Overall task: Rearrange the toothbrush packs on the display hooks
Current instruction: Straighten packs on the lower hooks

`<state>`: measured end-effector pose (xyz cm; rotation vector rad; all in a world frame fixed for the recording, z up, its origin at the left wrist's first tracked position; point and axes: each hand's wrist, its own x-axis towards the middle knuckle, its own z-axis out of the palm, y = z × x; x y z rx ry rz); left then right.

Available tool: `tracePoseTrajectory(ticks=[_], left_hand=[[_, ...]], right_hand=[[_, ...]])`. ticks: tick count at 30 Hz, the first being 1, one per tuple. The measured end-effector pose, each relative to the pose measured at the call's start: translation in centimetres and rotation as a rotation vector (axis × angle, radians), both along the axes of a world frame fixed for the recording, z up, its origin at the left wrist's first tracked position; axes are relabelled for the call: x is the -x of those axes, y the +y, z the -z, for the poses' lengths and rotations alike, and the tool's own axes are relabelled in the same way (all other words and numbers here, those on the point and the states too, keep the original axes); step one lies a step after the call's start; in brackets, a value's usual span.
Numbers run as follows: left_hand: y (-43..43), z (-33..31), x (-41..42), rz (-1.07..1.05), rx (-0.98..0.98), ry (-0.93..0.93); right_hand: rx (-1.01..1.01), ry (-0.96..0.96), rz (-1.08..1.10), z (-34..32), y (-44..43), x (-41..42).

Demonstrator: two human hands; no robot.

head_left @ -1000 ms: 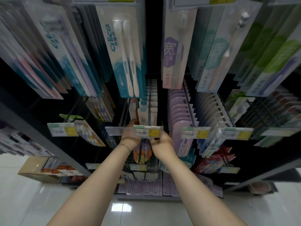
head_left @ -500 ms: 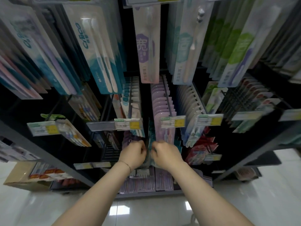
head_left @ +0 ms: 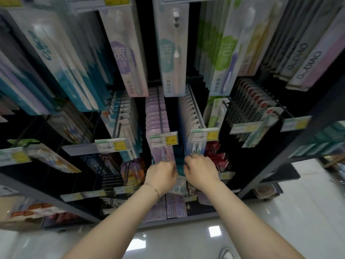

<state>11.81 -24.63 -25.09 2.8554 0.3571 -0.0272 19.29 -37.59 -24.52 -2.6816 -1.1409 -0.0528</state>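
Note:
Rows of toothbrush packs hang on display hooks in front of me. My left hand and my right hand reach side by side below the price tags, fingers curled round a teal toothbrush pack between them. Just above the hands hangs a row of purple packs and a row of white-blue packs. How the fingers lie on the teal pack is mostly hidden by the hands themselves.
Yellow price tags stick out at the hook ends. Long packs hang from the upper rail. Red packets sit right of my hands. A lower row of purple packs and a cardboard box are near the glossy floor.
Both hands dropped from the price tag level to a lower hook, then shifted to the right. The view swung along the display.

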Motion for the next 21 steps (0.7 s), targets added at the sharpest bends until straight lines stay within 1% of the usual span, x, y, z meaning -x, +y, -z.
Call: tracePoseTrajectory(ticks=[6,15,17,21], left_hand=[[-4.3,-0.6,-3.4,0.025,0.053,-0.069],[-9.4,-1.2,-9.2,0.053,-0.015,-0.104],[-10.0,-0.9,-10.5,0.035,0.031,-0.105],[-11.1,-0.6,-12.9,-0.067,0.195,-0.086]], right_hand=[[-0.015,-0.003,0.066,-0.2,-3.9,-3.3],[0.028,0.022,0.143,-0.3,-8.4,-9.6],[0.008,0.024,0.132,-0.1,-9.1,-11.0],[-0.063,0.057,0.127,0.5,-10.0,-13.4]])
